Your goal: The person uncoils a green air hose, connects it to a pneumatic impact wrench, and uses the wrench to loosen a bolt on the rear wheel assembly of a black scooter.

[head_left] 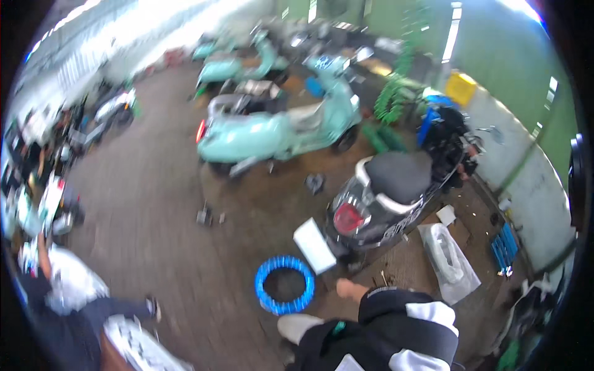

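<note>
My right hand (pixel 351 289) reaches out of a black and white sleeve (pixel 402 315), low in the head view. It is small and smeared, so its fingers cannot be made out, and nothing shows plainly in it. Just left of it lie a white box (pixel 314 246) and a blue-wrapped ring, tyre-like in shape (pixel 285 258). Ahead of the hand stands a dark scooter (pixel 396 179) with a red tail light, its rear toward me. A pale shoe-like shape (pixel 300 326) shows beside my dark clothing. My left hand is not visible.
Mint-green scooters (pixel 266 133) stand farther ahead. To the right lie a clear plastic bag with something white (pixel 447 260) and blue slatted pieces (pixel 504 248) near the wall. Another person (pixel 55 328) in dark clothes is beside a scooter at lower left. Small dark parts (pixel 204 215) lie on the floor.
</note>
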A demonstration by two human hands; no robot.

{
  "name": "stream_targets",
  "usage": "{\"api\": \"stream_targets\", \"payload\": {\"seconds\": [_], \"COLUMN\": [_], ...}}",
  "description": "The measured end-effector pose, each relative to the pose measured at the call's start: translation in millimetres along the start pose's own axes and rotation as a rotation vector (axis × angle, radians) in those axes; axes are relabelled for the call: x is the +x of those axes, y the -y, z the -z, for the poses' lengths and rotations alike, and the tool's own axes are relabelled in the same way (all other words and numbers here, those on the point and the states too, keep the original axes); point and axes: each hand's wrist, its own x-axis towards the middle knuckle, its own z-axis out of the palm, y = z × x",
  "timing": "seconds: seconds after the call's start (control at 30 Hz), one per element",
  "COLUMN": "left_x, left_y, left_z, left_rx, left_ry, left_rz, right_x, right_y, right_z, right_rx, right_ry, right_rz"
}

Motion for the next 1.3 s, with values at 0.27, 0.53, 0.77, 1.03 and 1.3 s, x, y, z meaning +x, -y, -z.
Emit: {"api": "stream_targets", "payload": {"seconds": [0.27, 0.53, 0.77, 1.03, 1.3], "left_x": [148, 213, 250, 287, 210], "left_y": [-386, -602, -734, -820, -965], "left_z": [-38, -160, -273, -442, -701], "left_rx": [0.179, 0.359, 0.511, 0.619, 0.818], "left_ry": [0.3, 0.658, 0.792, 0.958, 1.426], "left_rz": [-0.546, -0.71, -0.727, -0.678, -0.791], "right_x": [42, 212, 268, 261, 175], "right_y": [54, 113, 46, -130, -303], "right_z": [29, 139, 324, 629, 846], "right_rx": [0.388, 0.517, 0.745, 0.521, -0.158], "right_ry": [0.078, -0.233, -0.658, -1.577, -1.918], "right_rz": [-0.397, -0.367, -0.404, -0.338, -0.522]}}
